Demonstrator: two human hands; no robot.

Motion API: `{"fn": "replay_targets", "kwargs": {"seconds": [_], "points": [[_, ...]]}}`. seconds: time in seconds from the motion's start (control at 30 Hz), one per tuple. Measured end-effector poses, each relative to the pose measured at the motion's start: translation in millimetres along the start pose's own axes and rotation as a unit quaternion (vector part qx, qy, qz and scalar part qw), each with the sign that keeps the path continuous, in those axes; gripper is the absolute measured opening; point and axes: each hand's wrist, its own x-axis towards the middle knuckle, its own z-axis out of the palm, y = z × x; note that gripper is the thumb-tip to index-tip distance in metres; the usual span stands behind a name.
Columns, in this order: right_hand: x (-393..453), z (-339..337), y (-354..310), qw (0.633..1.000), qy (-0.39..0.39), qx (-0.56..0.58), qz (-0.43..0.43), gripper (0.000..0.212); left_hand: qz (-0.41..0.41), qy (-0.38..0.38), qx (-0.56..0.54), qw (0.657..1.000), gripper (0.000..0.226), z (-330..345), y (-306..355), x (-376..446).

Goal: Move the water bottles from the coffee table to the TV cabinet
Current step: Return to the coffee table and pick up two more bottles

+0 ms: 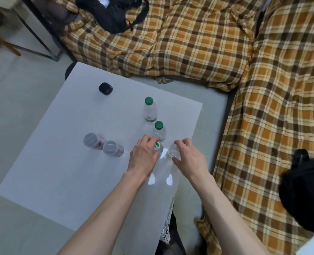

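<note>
Your left hand (143, 159) curls its fingers around a green-capped water bottle (158, 147) on the white counter (60, 162), while your right hand (188, 157) closes on a clear bottle (173, 150) just beside it. Two more green-capped bottles (149, 110) stand behind; two grey-lidded jars (102, 146) sit leftward.

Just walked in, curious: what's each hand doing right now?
Left hand: fingers closed around a green-capped water bottle.
Right hand: fingers closed around a clear bottle, its cap hidden.
</note>
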Motion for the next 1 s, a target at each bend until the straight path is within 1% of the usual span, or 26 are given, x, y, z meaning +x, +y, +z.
{"fn": "replay_targets", "kwargs": {"seconds": [0.1,0.23,0.37,0.5,0.6,0.7,0.83,0.93,1.0], "points": [[5,6,2,1.0,0.007,0.02,0.001,0.039,-0.017,-0.001,-0.007,1.0,0.031,4,1,7],[9,10,7,0.997,0.042,0.066,0.005,0.026,-0.018,-0.002,-0.015,1.0,0.024,9,1,11],[2,7,14,0.993,0.057,0.099,0.008,0.024,-0.017,0.009,-0.015,1.0,0.024,7,-2,4],[-20,-1,14,0.989,0.077,0.125,0.023,0.022,0.002,0.041,-0.015,0.999,0.025,-9,-4,-15],[-49,-14,6,0.983,0.11,0.141,0.036,0.019,0.041,0.068,-0.022,0.997,0.025,-30,0,-33],[-87,-31,-3,0.976,0.151,0.153,0.044,0.02,0.089,0.074,-0.044,0.992,0.021,-51,8,-53],[-145,-54,-15,0.958,0.234,0.158,0.057,0.023,0.165,0.068,-0.047,0.983,0.022,-74,23,-85],[-194,-63,-27,0.938,0.307,0.141,0.082,0.022,0.236,0.071,-0.042,0.968,0.024,-89,39,-114],[-219,-64,-31,0.929,0.33,0.132,0.1,0.022,0.273,0.075,-0.042,0.958,0.023,-96,50,-130]]}}
